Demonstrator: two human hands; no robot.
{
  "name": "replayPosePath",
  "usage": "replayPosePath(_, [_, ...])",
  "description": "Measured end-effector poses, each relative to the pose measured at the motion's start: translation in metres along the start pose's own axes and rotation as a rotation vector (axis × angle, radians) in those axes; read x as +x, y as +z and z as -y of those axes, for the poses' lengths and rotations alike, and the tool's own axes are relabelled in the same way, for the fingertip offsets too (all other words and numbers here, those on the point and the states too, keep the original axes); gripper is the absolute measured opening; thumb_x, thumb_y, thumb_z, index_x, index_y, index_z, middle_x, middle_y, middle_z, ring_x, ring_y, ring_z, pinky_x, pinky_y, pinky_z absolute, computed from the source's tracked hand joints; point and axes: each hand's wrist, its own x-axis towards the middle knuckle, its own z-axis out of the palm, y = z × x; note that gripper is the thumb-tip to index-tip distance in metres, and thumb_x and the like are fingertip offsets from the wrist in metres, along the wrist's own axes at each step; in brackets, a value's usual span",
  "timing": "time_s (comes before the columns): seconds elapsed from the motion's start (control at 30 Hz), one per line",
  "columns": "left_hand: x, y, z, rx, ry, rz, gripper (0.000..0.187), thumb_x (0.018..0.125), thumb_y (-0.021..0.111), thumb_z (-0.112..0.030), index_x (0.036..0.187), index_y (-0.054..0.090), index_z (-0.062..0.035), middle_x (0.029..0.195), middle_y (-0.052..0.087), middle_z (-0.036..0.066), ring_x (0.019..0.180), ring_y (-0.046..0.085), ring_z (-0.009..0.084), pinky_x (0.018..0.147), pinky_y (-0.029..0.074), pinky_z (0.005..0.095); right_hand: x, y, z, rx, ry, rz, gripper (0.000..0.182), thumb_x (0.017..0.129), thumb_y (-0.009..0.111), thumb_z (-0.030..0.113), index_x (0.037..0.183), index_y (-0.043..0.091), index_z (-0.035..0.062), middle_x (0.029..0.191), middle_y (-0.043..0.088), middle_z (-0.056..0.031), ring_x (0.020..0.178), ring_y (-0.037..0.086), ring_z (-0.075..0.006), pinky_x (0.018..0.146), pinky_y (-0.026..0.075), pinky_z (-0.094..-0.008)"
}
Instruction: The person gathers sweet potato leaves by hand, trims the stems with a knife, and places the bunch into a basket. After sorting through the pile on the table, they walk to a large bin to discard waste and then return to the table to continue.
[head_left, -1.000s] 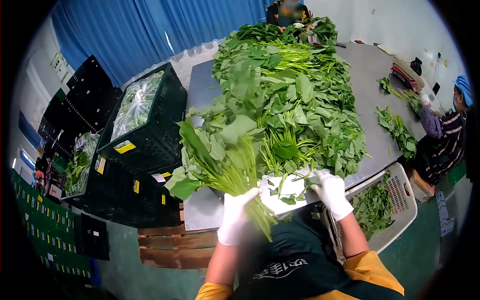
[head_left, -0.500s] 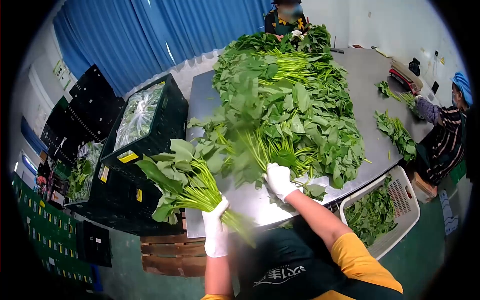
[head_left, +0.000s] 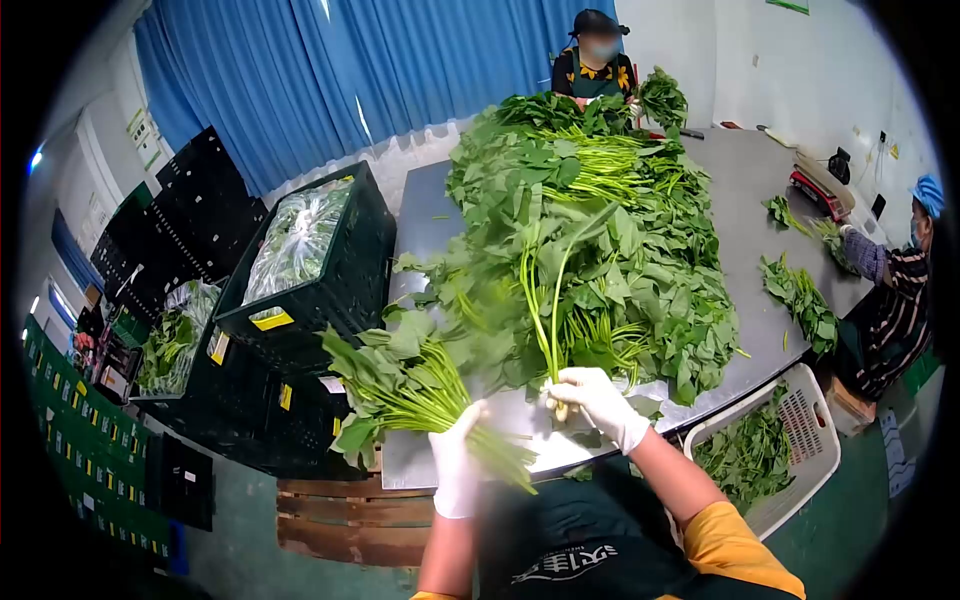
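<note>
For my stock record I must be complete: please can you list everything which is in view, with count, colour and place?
Heap: one, green, on table
Bunch: one, green, in left hand
Stems: a few, green, in right hand
Table: one, grey, centre
Cut bunches: at least two, green, table's right side
Scale: one, red and dark, far right of table
Basket: one, whitish, right, greens inside
Crates: many, dark green or black, left
Bag: one, clear, in upper near crate
Pallet: one, brown, below table
Curtain: blue, back
Co-workers: two, far end and right
Apron: one, dark green, on wearer
Left hand, right hand: white gloves, near table edge
</note>
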Motion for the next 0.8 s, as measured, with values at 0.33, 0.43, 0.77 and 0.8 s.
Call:
replayPosePath(0.33, [0.008, 0.009, 0.023, 0.024, -0.014, 0.154, 0.027, 0.074, 0.069, 0.001, 0.100, 0.062, 0.0034, 0.094, 0.065, 0.010, 0.083, 0.062, 0.0174, 0.076, 0.050, 0.0280, -0.024, 0.022, -0.044, -0.372, -0.263, 0.030, 0.018, 0.086, 0.061, 0.018, 0.091, 0.068, 0.0025, 0.077, 0.067, -0.0058, 0.062, 0.059, -0.0089, 0.059, 0.046, -0.0237])
replayPosePath(0.43, [0.002, 0.009, 0.027, 0.051, -0.018, 0.139, 0.035, 0.073, 0.068, 0.007, 0.106, 0.059, 0.0042, 0.098, 0.065, 0.010, 0.085, 0.062, 0.0179, 0.078, 0.050, 0.0289, -0.030, 0.029, -0.038, -1.083, -0.490, -0.086, 0.021, 0.083, 0.057, 0.017, 0.103, 0.061, 0.0112, 0.094, 0.064, -0.0102, 0.067, 0.064, -0.0223, 0.058, 0.050, -0.0322])
replayPosePath(0.77, [-0.001, 0.002, 0.034, 0.099, 0.007, 0.090, 0.027, 0.075, 0.068, 0.005, 0.101, 0.061, 0.0060, 0.091, 0.065, 0.011, 0.075, 0.062, 0.0171, 0.070, 0.051, 0.0291, -0.049, 0.034, -0.038, -1.216, -0.539, -0.045, 0.025, 0.082, 0.059, 0.022, 0.102, 0.060, 0.0073, 0.069, 0.056, -0.0086, 0.065, 0.057, -0.0254, 0.058, 0.042, -0.0395])
replayPosePath(0.8, [-0.005, 0.005, 0.029, 0.089, 0.003, 0.078, 0.027, 0.075, 0.068, 0.004, 0.101, 0.061, 0.0063, 0.090, 0.065, 0.011, 0.074, 0.062, 0.0171, 0.068, 0.051, 0.0291, -0.051, 0.026, -0.028, -1.097, -0.404, 0.020, 0.027, 0.081, 0.060, 0.025, 0.102, 0.062, 0.0074, 0.077, 0.060, -0.0092, 0.071, 0.058, -0.0276, 0.063, 0.044, -0.0390])
